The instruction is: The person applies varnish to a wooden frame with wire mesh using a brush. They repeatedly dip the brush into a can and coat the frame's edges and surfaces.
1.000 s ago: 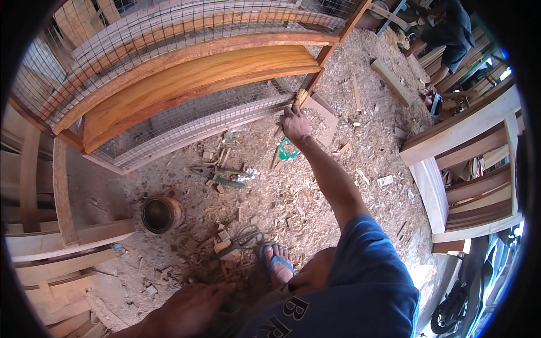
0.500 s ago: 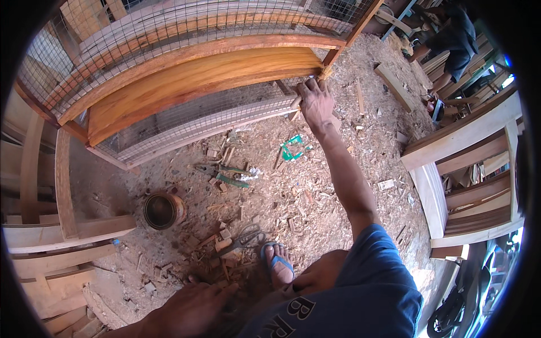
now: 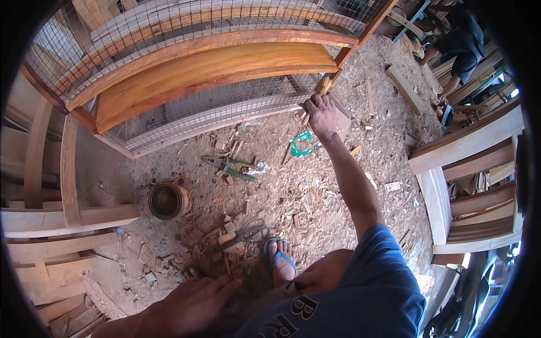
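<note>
My right hand (image 3: 323, 116) is closed round a paintbrush, its yellowish bristles (image 3: 325, 85) pointing up against the lower right corner post of a wooden cage frame (image 3: 220, 42). The brush's handle sticks out below the fingers. Orange-brown colour covers the cage's upper rails and a broad panel (image 3: 214, 79); the bottom rail (image 3: 220, 127) is pale bare wood, with wire mesh above it. My left hand (image 3: 194, 304) hangs low near the bottom edge, in shadow, fingers loosely extended and apparently holding nothing.
An open tin can (image 3: 168, 201) stands on the floor left of centre. Pliers (image 3: 232, 168), a green plastic scrap (image 3: 301, 145) and wood shavings lie about. Pale wooden frames (image 3: 439, 203) stand at right, more timber (image 3: 67, 219) at left. Another person (image 3: 459, 45) bends at the far right.
My right hand has moved slightly down and right with the paintbrush, down the corner post. The whole view has shifted a little; my left hand stays low.
</note>
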Motion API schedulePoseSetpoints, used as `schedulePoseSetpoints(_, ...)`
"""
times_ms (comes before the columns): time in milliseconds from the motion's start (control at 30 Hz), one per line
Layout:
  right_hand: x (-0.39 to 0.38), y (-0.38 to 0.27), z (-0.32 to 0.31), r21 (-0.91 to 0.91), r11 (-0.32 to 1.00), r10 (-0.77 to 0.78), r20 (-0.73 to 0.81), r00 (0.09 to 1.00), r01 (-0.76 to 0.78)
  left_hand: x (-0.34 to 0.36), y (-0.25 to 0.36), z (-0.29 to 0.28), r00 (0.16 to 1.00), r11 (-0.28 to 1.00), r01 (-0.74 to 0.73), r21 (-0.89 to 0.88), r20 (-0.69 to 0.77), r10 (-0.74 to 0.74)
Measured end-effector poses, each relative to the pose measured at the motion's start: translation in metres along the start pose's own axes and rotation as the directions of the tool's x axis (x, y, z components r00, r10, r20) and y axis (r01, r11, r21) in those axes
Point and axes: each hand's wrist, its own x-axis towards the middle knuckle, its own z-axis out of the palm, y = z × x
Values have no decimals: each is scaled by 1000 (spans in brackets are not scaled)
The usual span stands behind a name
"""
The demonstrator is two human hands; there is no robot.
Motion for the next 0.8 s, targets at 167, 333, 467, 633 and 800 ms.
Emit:
schedulePoseSetpoints(167, -19, -7, 20, 323, 887, 170, 437, 883, -331, 4, -11, 14, 993, 992, -110, 55, -43, 112)
schedulePoseSetpoints(333, -19, -16, 23, 445, 894, -160, 196, 967, 57, 64, -72, 52, 987, 986, -47, 158, -147, 71)
schedulePoseSetpoints(467, -4, -58, -7, 367, 930, -160, 380, 911, 11, 106, -129, 77, 995, 983, -55, 175, -70, 69)
schedulePoseSetpoints(633, 18, -128, -56, 266, 964, -170, 640, 750, -9, 97, -169, 79, 996, 947, -91, 309, 45, 81)
schedulePoseSetpoints(800, 15, -156, -79, 353, 936, -252, 689, 680, -10, 99, -186, 76, 997, 937, -58, 343, 69, 36)
